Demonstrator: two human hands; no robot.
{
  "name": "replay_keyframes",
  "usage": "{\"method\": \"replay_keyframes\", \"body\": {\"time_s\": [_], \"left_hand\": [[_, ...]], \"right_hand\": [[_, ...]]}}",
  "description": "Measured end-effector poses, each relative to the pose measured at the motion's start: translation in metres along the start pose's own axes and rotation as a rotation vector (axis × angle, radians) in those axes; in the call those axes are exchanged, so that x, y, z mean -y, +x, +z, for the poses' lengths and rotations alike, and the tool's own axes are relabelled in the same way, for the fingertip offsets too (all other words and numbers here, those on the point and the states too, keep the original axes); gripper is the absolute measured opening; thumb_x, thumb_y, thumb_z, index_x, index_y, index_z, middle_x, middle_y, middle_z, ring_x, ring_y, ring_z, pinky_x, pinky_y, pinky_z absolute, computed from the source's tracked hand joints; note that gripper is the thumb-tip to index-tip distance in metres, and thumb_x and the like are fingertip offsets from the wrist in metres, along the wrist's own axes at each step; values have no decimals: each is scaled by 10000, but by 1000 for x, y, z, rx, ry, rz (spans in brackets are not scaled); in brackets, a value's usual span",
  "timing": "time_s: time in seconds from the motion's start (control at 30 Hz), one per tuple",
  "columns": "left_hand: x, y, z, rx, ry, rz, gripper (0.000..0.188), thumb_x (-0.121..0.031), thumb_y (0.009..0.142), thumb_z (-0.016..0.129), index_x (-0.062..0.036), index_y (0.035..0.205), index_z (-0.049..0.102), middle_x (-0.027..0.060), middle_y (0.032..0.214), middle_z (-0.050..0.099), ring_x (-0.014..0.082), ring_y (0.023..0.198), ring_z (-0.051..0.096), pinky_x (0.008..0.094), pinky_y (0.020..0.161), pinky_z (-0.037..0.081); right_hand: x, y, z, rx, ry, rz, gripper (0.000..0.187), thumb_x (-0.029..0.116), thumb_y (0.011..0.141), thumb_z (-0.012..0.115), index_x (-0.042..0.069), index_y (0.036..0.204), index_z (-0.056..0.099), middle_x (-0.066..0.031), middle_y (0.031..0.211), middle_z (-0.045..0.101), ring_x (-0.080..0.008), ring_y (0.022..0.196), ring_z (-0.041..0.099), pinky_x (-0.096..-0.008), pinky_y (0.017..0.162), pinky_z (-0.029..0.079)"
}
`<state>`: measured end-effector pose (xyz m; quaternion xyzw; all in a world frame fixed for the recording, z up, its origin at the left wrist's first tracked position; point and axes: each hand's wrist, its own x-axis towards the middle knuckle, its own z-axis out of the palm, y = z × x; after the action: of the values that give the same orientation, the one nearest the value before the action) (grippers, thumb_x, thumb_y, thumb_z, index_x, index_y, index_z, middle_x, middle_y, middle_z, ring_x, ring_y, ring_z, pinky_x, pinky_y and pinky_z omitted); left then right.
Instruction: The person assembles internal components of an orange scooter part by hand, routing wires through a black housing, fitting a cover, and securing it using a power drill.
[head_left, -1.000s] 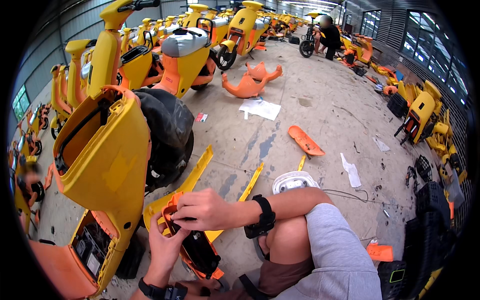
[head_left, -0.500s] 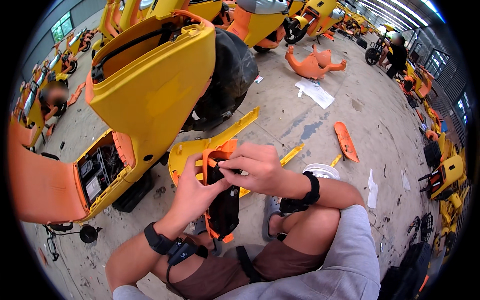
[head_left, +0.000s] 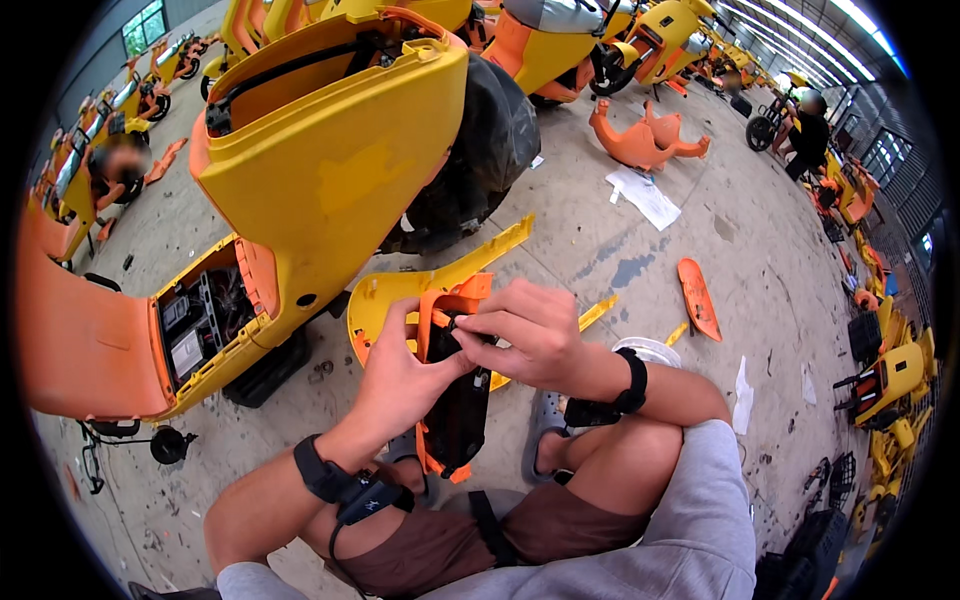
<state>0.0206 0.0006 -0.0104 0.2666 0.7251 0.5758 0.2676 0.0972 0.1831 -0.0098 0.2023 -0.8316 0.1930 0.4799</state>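
My left hand [head_left: 392, 375] is wrapped round the upper part of an orange plastic housing with a glossy black insert [head_left: 456, 425], held upright between my knees. The thumb lies across the black face and the fingers go behind the orange frame. My right hand [head_left: 530, 330] pinches with thumb and fingertips at the top of this part; what sits in the pinch is too small and covered to name. Just behind my hands a curved yellow body panel [head_left: 385, 290] lies on the floor.
A partly stripped yellow scooter body [head_left: 340, 170] stands close on the left, its orange-edged compartment [head_left: 205, 315] exposed. Beyond lie an orange shell [head_left: 645, 145], white paper [head_left: 645, 198] and an orange strip [head_left: 698, 300]. A white round container [head_left: 648, 350] is by my right forearm. Other people sit farther off.
The view has shifted a little, so the surroundings sit slightly to the right. Both hands keep nearly the same hold, with the right fingertips still at the top of the housing.
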Motion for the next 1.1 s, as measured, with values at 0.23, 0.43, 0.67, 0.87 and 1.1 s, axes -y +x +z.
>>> {"method": "replay_keyframes", "body": {"time_s": [0.23, 0.43, 0.67, 0.87, 1.1], "left_hand": [[7, 0, -4, -54, 15, 56, 761, -265, 779, 896, 2, 1344, 461, 191, 1153, 674, 253, 1079, 677, 364, 878, 571], [3, 0, -4, -39, 3, -7, 773, -256, 770, 898, 5, 1348, 456, 187, 1146, 678, 229, 1038, 691, 344, 861, 571], [13, 1, -6, -89, 57, 5, 746, -245, 779, 889, 3, 1335, 458, 163, 1134, 682, 199, 1012, 688, 324, 846, 563], [8, 3, -3, -38, -10, 14, 730, -205, 780, 886, 9, 1331, 457, 162, 1120, 685, 188, 1003, 688, 308, 839, 559], [11, 5, -2, -49, -10, 8, 741, -178, 787, 879, 20, 1351, 440, 163, 1102, 692, 179, 990, 689, 298, 835, 555]], "right_hand": [[2, 4, 4, -7, 32, 5, 208, 47, 690, 862, 64, 871, 761, -43, 778, 675, -178, 585, 609, -287, 476, 454], [-1, 3, 1, 31, 36, -55, 223, 39, 702, 851, 55, 905, 761, -50, 810, 678, -187, 611, 626, -292, 507, 474], [4, 3, 9, 6, 69, 98, 165, 59, 720, 837, 55, 851, 737, -50, 798, 672, -212, 641, 652, -309, 542, 517], [-1, -1, 4, 2, 88, 18, 220, 50, 710, 818, 51, 921, 757, -46, 862, 686, -206, 706, 674, -305, 580, 547], [1, -3, 4, 18, 69, 57, 198, 57, 724, 809, 46, 917, 763, -52, 850, 698, -203, 704, 668, -304, 571, 535]]}}
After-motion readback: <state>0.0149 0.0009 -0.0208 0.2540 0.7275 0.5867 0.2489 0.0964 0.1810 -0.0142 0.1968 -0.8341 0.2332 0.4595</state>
